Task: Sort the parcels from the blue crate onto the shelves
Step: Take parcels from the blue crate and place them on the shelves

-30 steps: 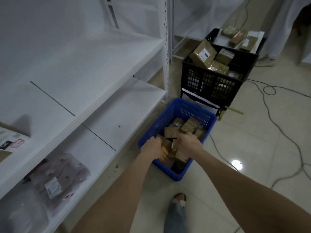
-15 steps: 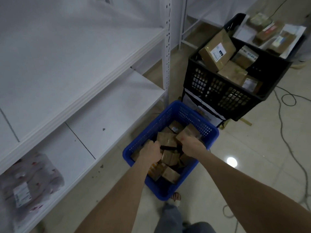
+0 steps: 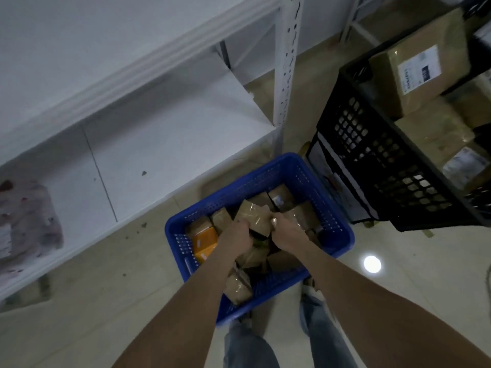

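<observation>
The blue crate (image 3: pixel 330 221) stands on the floor below me, holding several brown parcels and an orange one (image 3: pixel 204 241). Both my hands reach into it. My left hand (image 3: pixel 235 236) and my right hand (image 3: pixel 288 231) grip the two sides of one taped brown parcel (image 3: pixel 253 217) near the middle of the crate. The fingers are curled round its edges and are partly hidden. White shelves (image 3: pixel 164 144) run along the left; the lower board lies close beside the crate.
A black crate (image 3: pixel 372 144) full of larger cardboard boxes stands at the right, close behind the blue one. A pale bagged parcel (image 3: pixel 24 219) lies on the lower shelf at far left. A white perforated shelf post (image 3: pixel 287 62) rises behind the blue crate. My feet stand just below it.
The camera has moved closer and tipped down over the blue crate. Both hands have shifted from the near end to the middle and now hold one brown parcel.
</observation>
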`<state>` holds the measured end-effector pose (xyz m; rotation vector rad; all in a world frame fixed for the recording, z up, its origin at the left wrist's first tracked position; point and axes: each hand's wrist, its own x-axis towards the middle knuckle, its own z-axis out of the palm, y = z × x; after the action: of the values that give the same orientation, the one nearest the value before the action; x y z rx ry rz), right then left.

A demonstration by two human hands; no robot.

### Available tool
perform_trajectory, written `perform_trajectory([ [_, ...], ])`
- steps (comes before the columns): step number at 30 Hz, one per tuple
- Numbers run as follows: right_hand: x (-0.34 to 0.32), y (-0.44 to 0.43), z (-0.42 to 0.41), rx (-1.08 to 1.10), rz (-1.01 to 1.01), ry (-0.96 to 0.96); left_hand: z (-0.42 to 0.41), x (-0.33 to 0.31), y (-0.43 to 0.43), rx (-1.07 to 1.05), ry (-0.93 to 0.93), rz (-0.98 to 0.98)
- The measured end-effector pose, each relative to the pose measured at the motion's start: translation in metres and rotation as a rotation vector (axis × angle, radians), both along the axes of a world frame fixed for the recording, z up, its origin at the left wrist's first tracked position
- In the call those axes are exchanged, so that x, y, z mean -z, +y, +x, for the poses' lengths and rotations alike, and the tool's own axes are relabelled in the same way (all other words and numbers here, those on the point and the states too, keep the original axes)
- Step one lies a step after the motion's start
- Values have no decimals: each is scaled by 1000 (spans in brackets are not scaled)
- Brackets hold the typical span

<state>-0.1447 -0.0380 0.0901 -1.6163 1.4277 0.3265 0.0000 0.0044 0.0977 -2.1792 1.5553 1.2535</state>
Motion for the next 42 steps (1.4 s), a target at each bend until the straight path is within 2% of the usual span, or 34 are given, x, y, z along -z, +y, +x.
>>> perform_trajectory([
  [3,53,-22,-20,20,41,14,-23,51,-15,-54,23,44],
  [8,161,-48,-32,171,81,4,-46,158,-40,-199,94,62],
  [11,227,-56,-38,206,134,66,-55,224,-52,-417,137,75],
  [14,281,-62,-43,281,182,105,-61,282,-65,-536,199,92],
  [19,345,-68,-43,256,177,150,-66,355,-80,-717,275,167],
  [22,361,-63,-39,288,120,173,-69,374,-80,-816,307,174],
  [28,347,-62,-41,328,106,173,-66,358,-74,-872,379,194],
  [32,297,-66,-28,517,224,-29,-60,308,-67,-853,309,18],
  [35,233,-69,-4,736,458,-164,-41,237,-55,-572,124,-263],
  [38,173,-73,15,934,593,-249,-27,171,-40,-137,-88,-638],
  [39,151,-72,22,949,625,-280,-21,145,-34,-69,-94,-653],
  [42,84,-67,43,940,702,-406,-10,81,-15,-40,-92,-539],
])
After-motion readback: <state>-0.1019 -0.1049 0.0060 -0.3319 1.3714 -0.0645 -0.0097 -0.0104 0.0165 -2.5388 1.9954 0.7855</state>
